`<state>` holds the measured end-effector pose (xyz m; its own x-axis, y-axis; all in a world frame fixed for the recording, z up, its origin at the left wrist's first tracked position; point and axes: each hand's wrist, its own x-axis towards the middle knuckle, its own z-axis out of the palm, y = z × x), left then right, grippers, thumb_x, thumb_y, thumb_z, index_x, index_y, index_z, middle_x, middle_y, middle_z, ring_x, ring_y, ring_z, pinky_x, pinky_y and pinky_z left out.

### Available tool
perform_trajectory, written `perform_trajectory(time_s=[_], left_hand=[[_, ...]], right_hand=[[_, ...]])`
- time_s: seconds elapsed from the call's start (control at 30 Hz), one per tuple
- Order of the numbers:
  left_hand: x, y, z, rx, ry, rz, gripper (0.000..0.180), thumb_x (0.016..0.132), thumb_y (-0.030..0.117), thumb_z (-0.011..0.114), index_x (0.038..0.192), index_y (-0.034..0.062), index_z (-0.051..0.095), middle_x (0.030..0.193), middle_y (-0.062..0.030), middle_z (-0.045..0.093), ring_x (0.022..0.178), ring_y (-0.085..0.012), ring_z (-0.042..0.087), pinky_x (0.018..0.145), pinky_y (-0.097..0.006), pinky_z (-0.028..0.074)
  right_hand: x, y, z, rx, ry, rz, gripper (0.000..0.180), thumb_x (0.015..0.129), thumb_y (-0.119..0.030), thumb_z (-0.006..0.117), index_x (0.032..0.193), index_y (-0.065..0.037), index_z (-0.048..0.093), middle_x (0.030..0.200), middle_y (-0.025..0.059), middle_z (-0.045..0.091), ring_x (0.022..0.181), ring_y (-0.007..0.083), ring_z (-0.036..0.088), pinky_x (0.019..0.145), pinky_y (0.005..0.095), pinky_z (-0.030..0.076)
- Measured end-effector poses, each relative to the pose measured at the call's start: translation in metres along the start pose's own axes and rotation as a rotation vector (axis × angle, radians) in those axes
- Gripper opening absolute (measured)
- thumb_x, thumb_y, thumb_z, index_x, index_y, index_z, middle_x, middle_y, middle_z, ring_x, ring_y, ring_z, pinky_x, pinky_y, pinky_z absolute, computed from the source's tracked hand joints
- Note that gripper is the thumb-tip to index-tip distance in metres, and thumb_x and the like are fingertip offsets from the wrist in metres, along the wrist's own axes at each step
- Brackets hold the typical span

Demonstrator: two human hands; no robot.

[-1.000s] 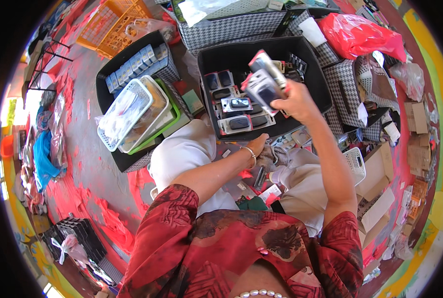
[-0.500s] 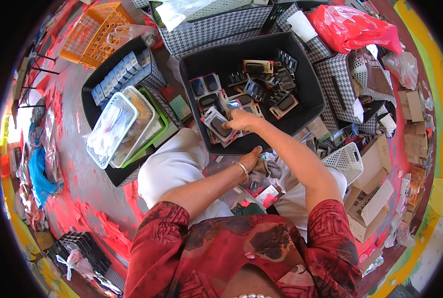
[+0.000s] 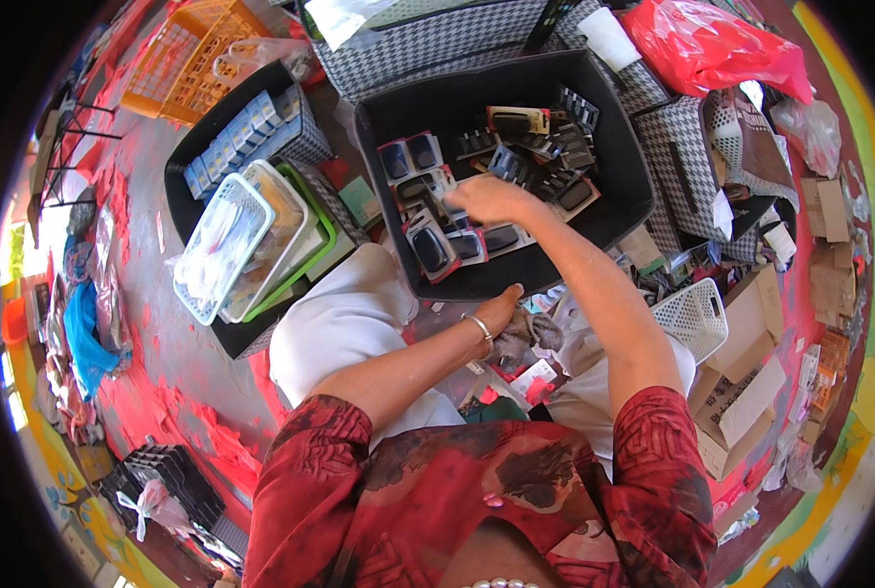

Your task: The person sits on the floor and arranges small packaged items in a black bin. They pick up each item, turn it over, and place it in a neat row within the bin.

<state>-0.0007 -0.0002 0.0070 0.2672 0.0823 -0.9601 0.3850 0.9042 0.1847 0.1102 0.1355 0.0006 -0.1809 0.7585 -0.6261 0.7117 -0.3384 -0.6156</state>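
My right hand [image 3: 491, 200] is inside a black fabric bin [image 3: 594, 235], fingers curled together over the carded packs near its left side. What the fingertips hold, if anything, is hidden. Just below them lies a blister pack [image 3: 430, 249] with a dark oval item on a white and red card. Another pack with two dark ovals [image 3: 410, 155] rests farther back. Several dark packs [image 3: 555, 157] are heaped at the right of the bin. My left hand [image 3: 497, 312] is at the bin's near edge, its thumb by the rim and its other fingers mostly hidden.
To the left stands a bin of blue-white boxes [image 3: 231, 147], with stacked plastic baskets [image 3: 224, 250] before it. An orange crate [image 3: 187, 64] is behind. On the right are a red plastic bag [image 3: 712, 49], a white basket [image 3: 694, 318] and open cardboard boxes [image 3: 741, 402].
My right hand has let go of the blister pack at the front left and moved a little farther back and right. The left hand stays at the bin's edge.
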Motion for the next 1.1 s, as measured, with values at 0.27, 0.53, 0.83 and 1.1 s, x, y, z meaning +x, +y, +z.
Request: perform_trajectory(time_s=[0.27,0.53,0.83,1.1], left_hand=[[-0.008,0.002,-0.001,0.022,0.042,-0.012,0.066,0.076,0.052,0.05,0.108,-0.0052,0.049,0.097,-0.0164,0.057,0.083,-0.0247,0.06,0.071,-0.035,0.047],[0.001,-0.002,-0.003,0.086,0.036,-0.018,0.066,0.077,0.052,0.048,0.107,-0.0059,0.049,0.097,-0.0167,0.058,0.08,-0.0246,0.06,0.07,-0.035,0.047],[0.01,-0.006,-0.002,0.039,-0.012,0.023,0.064,0.078,0.052,0.045,0.108,-0.004,0.05,0.099,-0.017,0.057,0.083,-0.0261,0.058,0.071,-0.037,0.046],[-0.005,0.002,-0.002,-0.066,-0.085,-0.003,0.062,0.077,0.051,0.047,0.106,-0.0034,0.051,0.098,-0.0166,0.057,0.083,-0.0256,0.058,0.073,-0.036,0.046]], right_hand=[[0.013,0.08,-0.025,-0.541,0.459,0.098,0.036,0.068,-0.016,0.059,0.1,-0.001,0.054,0.091,0.0171,0.059,0.088,0.0328,0.058,0.075,0.0411,0.047],[0.036,0.085,-0.022,-0.577,0.541,0.135,0.023,0.072,-0.013,0.055,0.092,-0.002,0.053,0.085,0.0177,0.061,0.082,0.0328,0.06,0.07,0.0409,0.048],[0.012,0.105,-0.073,0.082,0.74,0.075,0.017,0.075,-0.009,0.049,0.084,-0.001,0.06,0.072,0.0097,0.062,0.068,0.0191,0.06,0.061,0.0305,0.046],[-0.044,0.101,-0.089,-0.25,0.191,-0.026,0.025,0.073,-0.005,0.046,0.091,-0.005,0.063,0.076,0.0125,0.063,0.074,0.0212,0.06,0.067,0.0308,0.045]])
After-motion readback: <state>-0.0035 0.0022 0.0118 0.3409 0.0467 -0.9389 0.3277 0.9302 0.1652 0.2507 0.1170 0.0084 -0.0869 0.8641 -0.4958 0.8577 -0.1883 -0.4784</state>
